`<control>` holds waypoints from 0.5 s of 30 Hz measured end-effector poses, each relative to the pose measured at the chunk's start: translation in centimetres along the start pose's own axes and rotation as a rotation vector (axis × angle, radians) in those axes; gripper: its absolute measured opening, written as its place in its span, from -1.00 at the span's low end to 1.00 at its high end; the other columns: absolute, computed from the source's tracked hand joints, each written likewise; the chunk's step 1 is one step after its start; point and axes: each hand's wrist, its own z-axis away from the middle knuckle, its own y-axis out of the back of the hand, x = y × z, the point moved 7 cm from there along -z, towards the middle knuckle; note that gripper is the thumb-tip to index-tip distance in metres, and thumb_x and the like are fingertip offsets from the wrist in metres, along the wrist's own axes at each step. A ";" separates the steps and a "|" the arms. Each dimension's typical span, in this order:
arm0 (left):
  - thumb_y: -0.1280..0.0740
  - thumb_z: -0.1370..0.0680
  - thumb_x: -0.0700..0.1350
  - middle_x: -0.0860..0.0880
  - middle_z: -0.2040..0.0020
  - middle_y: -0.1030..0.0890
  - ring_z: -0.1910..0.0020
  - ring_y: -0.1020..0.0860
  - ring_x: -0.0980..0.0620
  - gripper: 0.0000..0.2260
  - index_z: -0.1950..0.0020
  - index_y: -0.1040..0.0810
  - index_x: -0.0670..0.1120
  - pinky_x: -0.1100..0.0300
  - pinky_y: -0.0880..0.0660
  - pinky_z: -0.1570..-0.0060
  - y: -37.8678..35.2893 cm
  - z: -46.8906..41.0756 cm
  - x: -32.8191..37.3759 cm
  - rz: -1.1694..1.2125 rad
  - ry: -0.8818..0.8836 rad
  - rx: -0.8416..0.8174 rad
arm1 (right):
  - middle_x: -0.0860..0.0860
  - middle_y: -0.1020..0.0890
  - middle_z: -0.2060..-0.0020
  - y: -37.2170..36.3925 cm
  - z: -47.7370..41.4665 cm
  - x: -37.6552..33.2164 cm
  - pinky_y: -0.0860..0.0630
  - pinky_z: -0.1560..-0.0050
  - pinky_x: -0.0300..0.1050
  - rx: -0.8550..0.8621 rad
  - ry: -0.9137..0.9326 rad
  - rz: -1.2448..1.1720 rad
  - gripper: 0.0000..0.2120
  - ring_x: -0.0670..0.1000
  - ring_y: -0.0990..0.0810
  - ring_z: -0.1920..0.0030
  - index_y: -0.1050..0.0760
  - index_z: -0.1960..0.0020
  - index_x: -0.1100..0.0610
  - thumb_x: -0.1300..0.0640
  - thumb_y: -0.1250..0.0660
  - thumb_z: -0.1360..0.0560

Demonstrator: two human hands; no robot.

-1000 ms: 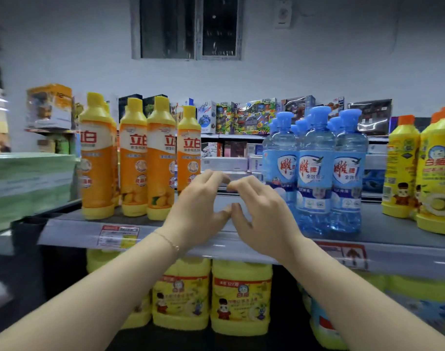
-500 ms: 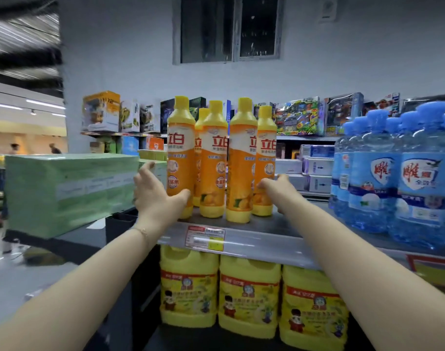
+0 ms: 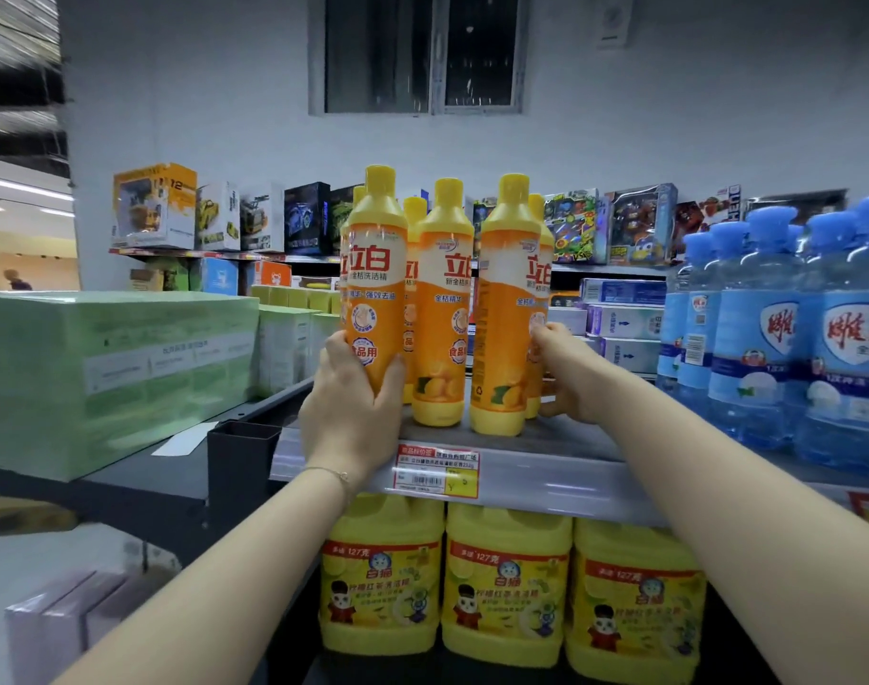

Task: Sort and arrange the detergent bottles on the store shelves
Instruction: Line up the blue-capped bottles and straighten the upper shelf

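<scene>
Left hand (image 3: pixel 353 402) first: fingers and thumb are wrapped round the lower body of the leftmost orange bottle (image 3: pixel 373 269), at the left end of the shelf (image 3: pixel 546 467). Its base is hidden behind my palm, so I can't say whether it is standing or lifted. Right hand (image 3: pixel 571 373) is on the far side of the group, fingers curled round the rear orange bottle (image 3: pixel 541 269), tucked just behind the front right bottle (image 3: pixel 501 309). The middle bottle (image 3: pixel 442 309) stands upright between my hands, untouched.

So I'm bracketing the cluster from both ends, and I'd say the job is to close it up into a tidy row above the price tag (image 3: pixel 437 471). These are tall and narrow, so I reckon they'd tip easily. Best to hold low, slide rather than lift, and press inward evenly so nothing topples against its neighbour. The left bottle's label faces out nicely, while the two beside it look turned a little, so a small twist each would help. The blue bottles (image 3: pixel 768 338) stand well off to the right and need no touching.
</scene>
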 end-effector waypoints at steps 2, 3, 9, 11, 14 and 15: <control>-0.16 -0.57 0.16 -0.05 -0.13 -0.50 0.10 -0.42 0.01 -0.56 -0.31 -0.27 -0.10 0.13 -0.30 0.15 0.0 0.0 -0.1 0.001 -0.011 -0.002 | 0.10 -0.48 -0.21 -0.5 0.1 0.1 -0.42 -0.13 0.23 -0.023 -0.038 -0.062 -0.57 0.19 -0.49 -0.15 -0.27 -0.36 0.03 -0.19 0.00 -0.61; -0.16 -0.57 0.16 -0.05 -0.13 -0.50 0.10 -0.42 0.01 -0.56 -0.31 -0.27 -0.10 0.13 -0.30 0.15 -0.1 0.0 -0.2 0.002 -0.014 -0.003 | 0.10 -0.49 -0.12 -0.8 0.1 0.1 -0.43 -0.10 0.21 -0.036 -0.045 -0.088 -0.60 0.16 -0.49 -0.11 -0.32 -0.30 0.04 -0.18 0.00 -0.62; -0.15 -0.57 0.15 -0.06 -0.17 -0.50 0.06 -0.45 -0.02 -0.55 -0.34 -0.25 -0.11 0.12 -0.31 0.14 -0.2 0.0 -0.2 -0.008 -0.015 -0.010 | 0.10 -0.52 -0.14 -2.1 -0.3 0.3 -0.45 -0.16 0.22 -0.145 -0.046 -0.212 -0.48 0.15 -0.50 -0.18 -0.44 -0.20 0.01 -0.32 0.04 -0.56; -0.15 -0.58 0.14 -0.07 -0.17 -0.50 0.00 -0.50 -0.08 -0.54 -0.35 -0.25 -0.11 0.11 -0.33 0.14 -0.1 0.0 -0.2 -0.013 -0.019 -0.012 | 0.09 -0.46 -0.32 -2.4 -0.7 0.4 -0.39 -0.27 0.30 -0.210 -0.053 -0.294 -0.31 0.18 -0.46 -0.30 -0.32 -0.42 -0.01 -0.42 0.07 -0.49; -0.15 -0.58 0.15 -0.08 -0.17 -0.50 -0.04 -0.52 -0.11 -0.53 -0.35 -0.25 -0.12 0.10 -0.36 0.12 -0.1 0.1 -0.2 -0.019 -0.021 -0.017 | 0.13 -0.43 -0.38 -2.7 -0.7 0.2 -0.34 -0.30 0.34 -0.225 -0.068 -0.360 -0.19 0.22 -0.46 -0.31 -0.20 -0.50 -0.01 -0.49 0.06 -0.43; -0.15 -0.58 0.15 -0.08 -0.17 -0.50 -0.04 -0.52 -0.11 -0.53 -0.35 -0.25 -0.12 0.10 -0.37 0.12 -0.1 0.1 -0.2 -0.021 -0.019 -0.017 | 0.14 -0.44 -0.37 -2.7 -0.6 0.1 -0.34 -0.30 0.34 -0.216 -0.066 -0.362 -0.16 0.23 -0.47 -0.30 -0.20 -0.50 0.01 -0.50 0.05 -0.41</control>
